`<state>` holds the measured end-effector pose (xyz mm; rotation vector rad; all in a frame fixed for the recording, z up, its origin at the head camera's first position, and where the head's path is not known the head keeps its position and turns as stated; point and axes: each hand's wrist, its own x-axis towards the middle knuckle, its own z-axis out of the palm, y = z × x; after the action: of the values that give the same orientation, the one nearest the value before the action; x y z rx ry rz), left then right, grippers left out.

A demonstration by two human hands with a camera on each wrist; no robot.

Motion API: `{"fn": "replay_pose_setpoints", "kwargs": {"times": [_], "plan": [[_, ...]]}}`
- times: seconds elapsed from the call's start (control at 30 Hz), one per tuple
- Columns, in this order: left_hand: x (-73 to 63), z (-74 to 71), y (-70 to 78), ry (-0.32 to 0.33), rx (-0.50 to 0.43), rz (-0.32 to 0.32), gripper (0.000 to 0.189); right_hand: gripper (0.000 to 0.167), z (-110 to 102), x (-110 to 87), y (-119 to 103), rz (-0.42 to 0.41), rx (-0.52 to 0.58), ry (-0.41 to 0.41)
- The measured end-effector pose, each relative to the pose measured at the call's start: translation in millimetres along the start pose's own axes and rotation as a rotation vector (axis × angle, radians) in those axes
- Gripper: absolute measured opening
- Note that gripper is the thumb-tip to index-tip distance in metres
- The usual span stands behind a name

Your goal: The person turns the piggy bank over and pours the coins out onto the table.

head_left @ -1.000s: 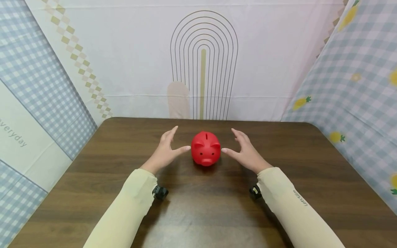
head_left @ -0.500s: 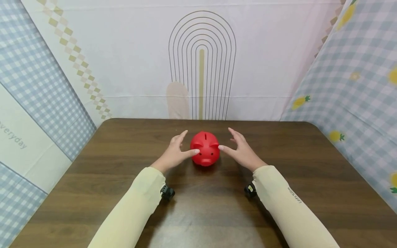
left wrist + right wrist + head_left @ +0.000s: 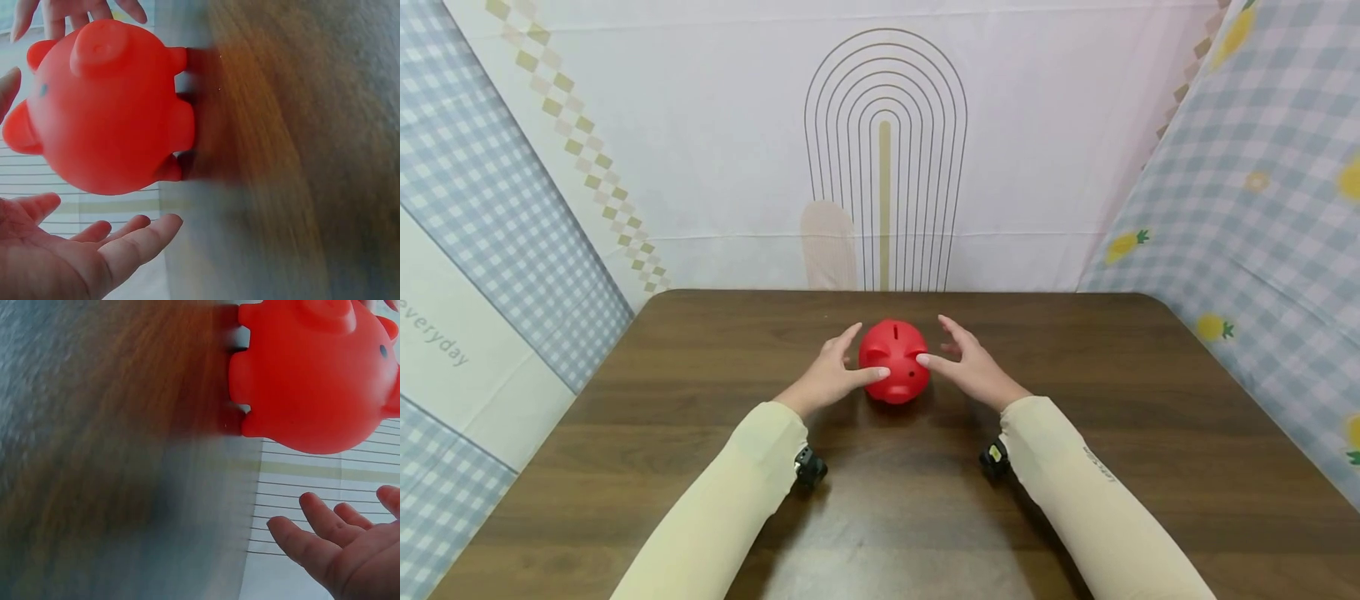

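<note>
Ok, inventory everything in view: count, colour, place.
white backdrop: 1, white, across the back
left checked cloth: 1, blue-white, left side
right checked cloth: 1, blue-white, right side
table: 1, brown, in the foreground
piggy bank: 1, red, upright on the table
wrist devices: 2, black, one at each wrist
sleeves: 2, pale yellow, on both forearms
left hand: 1, bare, left of the piggy bank
right hand: 1, bare, right of the piggy bank

A round red piggy bank (image 3: 901,365) with 1 slot (image 3: 896,332) on top stands upright on stubby feet (image 3: 184,127) on the wooden table (image 3: 887,517), snout (image 3: 898,392) facing the near side.
</note>
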<state>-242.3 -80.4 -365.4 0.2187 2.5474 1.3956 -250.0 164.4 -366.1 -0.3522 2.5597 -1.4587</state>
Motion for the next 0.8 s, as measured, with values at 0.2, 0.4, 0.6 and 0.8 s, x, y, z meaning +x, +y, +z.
{"fn": "replay_pose_setpoints", "kwargs": {"times": [0.2, 0.4, 0.6, 0.8], "plan": [[4.6, 5.1, -1.7, -0.016, -0.014, -0.021, 0.092, 0.084, 3.4, 2.6, 1.3, 0.032, 0.020, -0.050], [6.2, 7.9, -3.5, -0.019, -0.039, -0.014, 0.092, 0.087, 7.4, 5.4, 2.9, 0.030, 0.044, -0.089], [7.5, 8.5, -3.8, -0.031, -0.044, -0.011, 0.096, 0.088, 10.1, 7.1, 6.5, 0.046, 0.056, -0.137], [8.2, 9.0, -4.4, -0.035, -0.051, -0.010, 0.097, 0.090, 12.4, 5.8, 5.9, 0.045, 0.074, -0.159]]}}
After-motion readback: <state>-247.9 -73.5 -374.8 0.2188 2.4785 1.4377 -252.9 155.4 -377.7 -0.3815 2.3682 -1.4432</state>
